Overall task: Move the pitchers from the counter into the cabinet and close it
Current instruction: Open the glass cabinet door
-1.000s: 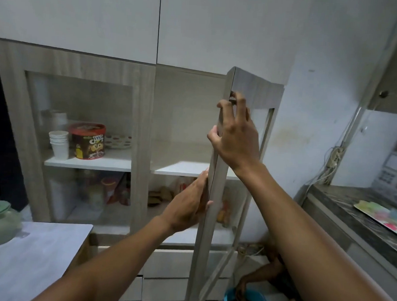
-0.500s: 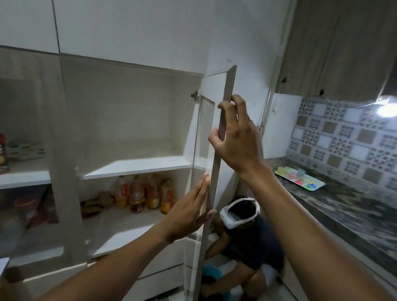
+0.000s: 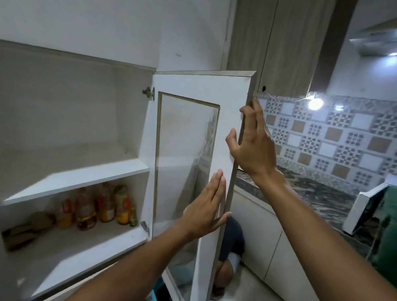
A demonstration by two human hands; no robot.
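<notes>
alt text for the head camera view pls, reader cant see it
Two hands hold an open cabinet door by its free edge: the right hand grips it, the left hand lies flat on its inner face. Bottles stand on the lower shelf; the upper shelf is bare.

Two bare forearms come in from the lower edge of the frame. The left hand (image 3: 204, 205) and right hand (image 3: 253, 144) are bare. No sleeve shows on either arm.

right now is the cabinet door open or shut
Open. The cabinet door is swung wide on its hinges, both shelves exposed; the right hand grips its free edge and the left hand lies flat against it.
</notes>
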